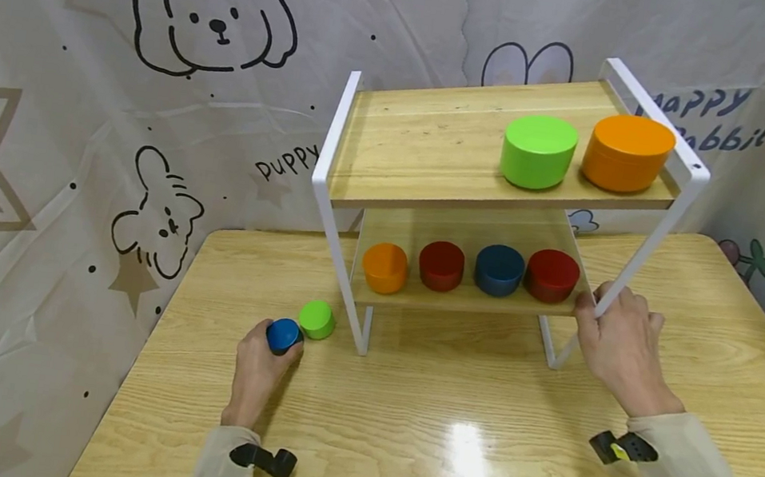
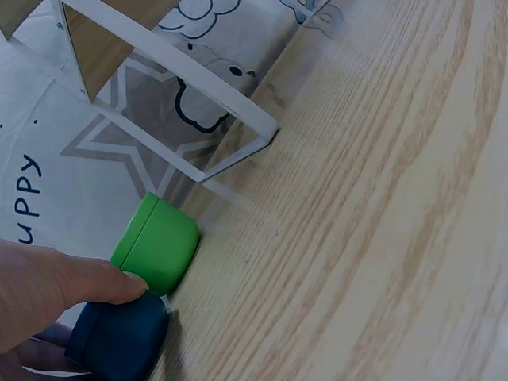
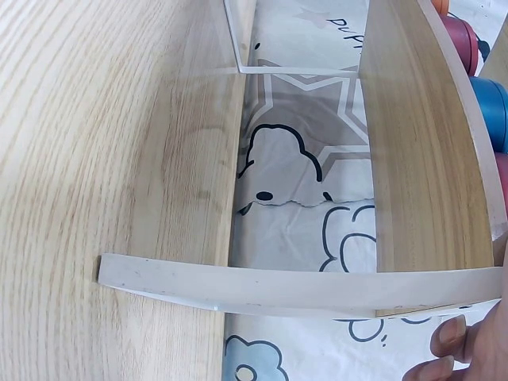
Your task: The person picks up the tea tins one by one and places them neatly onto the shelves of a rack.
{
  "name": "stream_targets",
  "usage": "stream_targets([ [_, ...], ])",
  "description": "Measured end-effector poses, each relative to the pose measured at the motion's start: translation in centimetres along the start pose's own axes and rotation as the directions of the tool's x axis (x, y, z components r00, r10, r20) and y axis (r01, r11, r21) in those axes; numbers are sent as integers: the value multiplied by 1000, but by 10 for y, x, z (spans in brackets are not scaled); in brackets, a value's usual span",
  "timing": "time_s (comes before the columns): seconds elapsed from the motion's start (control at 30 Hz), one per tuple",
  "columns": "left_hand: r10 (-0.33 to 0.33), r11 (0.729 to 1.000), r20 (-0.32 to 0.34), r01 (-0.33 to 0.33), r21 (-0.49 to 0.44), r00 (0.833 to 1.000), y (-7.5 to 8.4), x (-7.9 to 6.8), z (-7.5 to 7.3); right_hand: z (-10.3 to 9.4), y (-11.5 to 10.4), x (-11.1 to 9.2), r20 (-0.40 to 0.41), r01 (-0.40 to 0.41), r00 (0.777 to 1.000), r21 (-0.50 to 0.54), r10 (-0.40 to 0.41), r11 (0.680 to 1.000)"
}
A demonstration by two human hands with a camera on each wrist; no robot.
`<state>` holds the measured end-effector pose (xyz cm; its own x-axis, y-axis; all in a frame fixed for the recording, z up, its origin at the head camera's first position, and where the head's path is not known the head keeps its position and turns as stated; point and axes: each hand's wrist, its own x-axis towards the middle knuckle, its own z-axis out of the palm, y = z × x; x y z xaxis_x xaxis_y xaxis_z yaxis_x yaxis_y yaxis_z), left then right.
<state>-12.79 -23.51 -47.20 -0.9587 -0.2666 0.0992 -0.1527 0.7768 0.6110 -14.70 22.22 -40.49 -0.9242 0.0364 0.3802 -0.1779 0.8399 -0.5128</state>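
On the table left of a two-tier shelf [image 1: 469,133], my left hand [image 1: 258,371] holds a small dark blue round box [image 1: 283,334] between thumb and fingers. A small green round box [image 1: 317,319] stands close beside it; in the left wrist view my thumb tip lies by the green box [image 2: 163,250], and whether it touches is unclear. My right hand [image 1: 622,347] grips the shelf's white right leg at the lower tier, with the thumb at the board's edge. In the right wrist view, fingertips [image 3: 451,333] show beyond the white frame [image 3: 317,290].
On the lower board [image 1: 446,305] stand an orange box [image 1: 384,268], a red box [image 1: 441,266], a blue box [image 1: 498,270] and another red box [image 1: 552,276]. Larger green [image 1: 538,153] and orange [image 1: 627,154] boxes sit at the top board's right. A printed cloth [image 1: 258,133] hangs behind.
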Motion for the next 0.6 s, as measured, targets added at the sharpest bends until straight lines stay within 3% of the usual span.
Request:
stream_targets([
  [0.3,-17,1000,-17,16,-16,1000,1,-3,-7,0,-1,-1,5,-1,1000,7,0,1000],
  [0.6,2,1000,-51,-3,-31,999,15,-4,-21,-1,-2,0,10,-13,1000,14,13,1000],
])
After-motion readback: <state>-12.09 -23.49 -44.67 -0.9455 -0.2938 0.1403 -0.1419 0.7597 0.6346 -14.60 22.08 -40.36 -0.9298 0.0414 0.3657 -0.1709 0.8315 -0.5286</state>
